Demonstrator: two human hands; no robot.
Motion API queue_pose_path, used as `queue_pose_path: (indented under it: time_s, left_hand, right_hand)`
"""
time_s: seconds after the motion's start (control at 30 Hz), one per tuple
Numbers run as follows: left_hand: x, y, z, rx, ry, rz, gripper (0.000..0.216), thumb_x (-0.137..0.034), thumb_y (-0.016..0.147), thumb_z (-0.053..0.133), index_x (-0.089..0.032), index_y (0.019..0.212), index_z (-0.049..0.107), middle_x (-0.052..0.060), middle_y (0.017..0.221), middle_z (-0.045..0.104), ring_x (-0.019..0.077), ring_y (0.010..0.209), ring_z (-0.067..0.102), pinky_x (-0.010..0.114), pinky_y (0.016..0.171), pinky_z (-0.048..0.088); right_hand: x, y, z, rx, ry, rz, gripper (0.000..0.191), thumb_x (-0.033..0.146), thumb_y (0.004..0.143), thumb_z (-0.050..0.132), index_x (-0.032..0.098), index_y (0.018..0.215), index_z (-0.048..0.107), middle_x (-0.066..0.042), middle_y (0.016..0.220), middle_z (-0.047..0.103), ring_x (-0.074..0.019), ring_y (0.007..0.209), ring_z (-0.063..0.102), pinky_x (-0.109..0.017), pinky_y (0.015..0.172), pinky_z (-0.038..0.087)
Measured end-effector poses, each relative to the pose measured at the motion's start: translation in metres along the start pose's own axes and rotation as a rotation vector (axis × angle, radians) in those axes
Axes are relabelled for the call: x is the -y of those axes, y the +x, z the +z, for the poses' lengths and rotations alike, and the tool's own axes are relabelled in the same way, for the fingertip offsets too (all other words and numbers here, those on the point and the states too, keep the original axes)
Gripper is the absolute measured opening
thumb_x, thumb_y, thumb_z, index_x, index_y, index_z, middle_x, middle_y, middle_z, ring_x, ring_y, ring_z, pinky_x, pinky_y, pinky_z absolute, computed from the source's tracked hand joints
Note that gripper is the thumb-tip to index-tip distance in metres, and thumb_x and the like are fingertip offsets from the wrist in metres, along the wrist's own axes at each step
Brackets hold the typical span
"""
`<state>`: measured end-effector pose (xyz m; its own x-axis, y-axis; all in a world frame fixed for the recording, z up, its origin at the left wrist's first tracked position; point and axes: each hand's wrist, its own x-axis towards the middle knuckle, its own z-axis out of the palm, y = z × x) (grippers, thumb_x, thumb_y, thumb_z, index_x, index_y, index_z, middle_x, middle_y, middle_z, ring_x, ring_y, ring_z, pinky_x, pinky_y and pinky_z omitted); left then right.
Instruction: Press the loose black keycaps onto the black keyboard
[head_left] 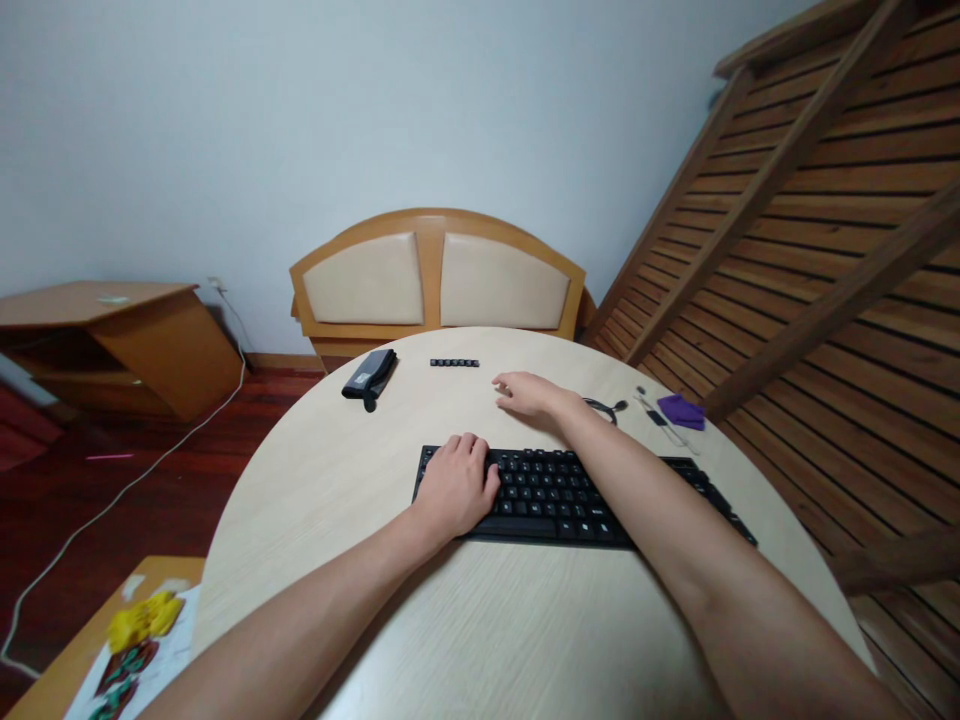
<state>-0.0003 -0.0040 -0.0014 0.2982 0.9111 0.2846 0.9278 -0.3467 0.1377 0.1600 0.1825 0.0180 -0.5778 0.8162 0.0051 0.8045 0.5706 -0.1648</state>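
Note:
A black keyboard [555, 497] lies across the round table in front of me. On its left end rests my left hand [456, 488], palm down, fingers lying over the keys and thumb apart. My right arm reaches across the keyboard's right part and hides some of its keys. Beyond the keyboard's back edge, my right hand [521, 393] hovers low over the tabletop, its fingers loosely bent and apart from the thumb; I see nothing between them. To the left of its fingertips is a short row of small black keycaps [454, 363].
The table [315, 500] also bears a dark folded case [370, 374], a black cable [604, 408], a thin light cord [667, 425] and a purple cloth [682, 411]. A chair [430, 270] stands behind; a slatted wooden panel [795, 300] leans at right. Yellow gloves [145, 620] lie lower left.

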Motion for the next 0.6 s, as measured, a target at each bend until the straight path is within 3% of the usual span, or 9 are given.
queue_pose_path:
  time_s: [0.13,0.37,0.6]
  left_hand:
    - [-0.001,0.000,-0.003,0.013,-0.003,0.000,0.019,-0.031,0.096,0.046,-0.016,0.099,0.058,0.010,0.103,0.062,0.0266,0.099,0.057,0.041,0.091,0.047]
    - [-0.002,0.001,-0.005,0.030,-0.023,-0.012,0.018,-0.032,0.096,0.046,-0.018,0.100,0.057,0.009,0.103,0.061,0.0261,0.099,0.056,0.041,0.092,0.048]
    - [-0.002,0.002,-0.006,0.054,-0.054,-0.026,0.016,-0.031,0.096,0.046,-0.019,0.100,0.056,0.010,0.105,0.061,0.0270,0.101,0.056,0.042,0.093,0.047]
  right_hand:
    - [-0.002,0.034,0.005,-0.014,-0.057,0.055,0.059,0.031,0.089,0.062,0.015,0.144,0.048,-0.015,0.139,0.060,-0.0283,0.125,0.057,-0.034,0.104,0.042]
    - [0.006,0.068,0.016,-0.048,-0.102,0.139,0.059,0.037,0.094,0.053,0.018,0.149,0.040,-0.020,0.139,0.055,-0.0328,0.125,0.055,-0.041,0.101,0.043]
    - [0.009,0.075,0.015,-0.055,-0.113,0.174,0.044,0.036,0.096,0.051,0.020,0.137,0.053,-0.018,0.131,0.060,-0.0297,0.117,0.059,-0.038,0.095,0.045]
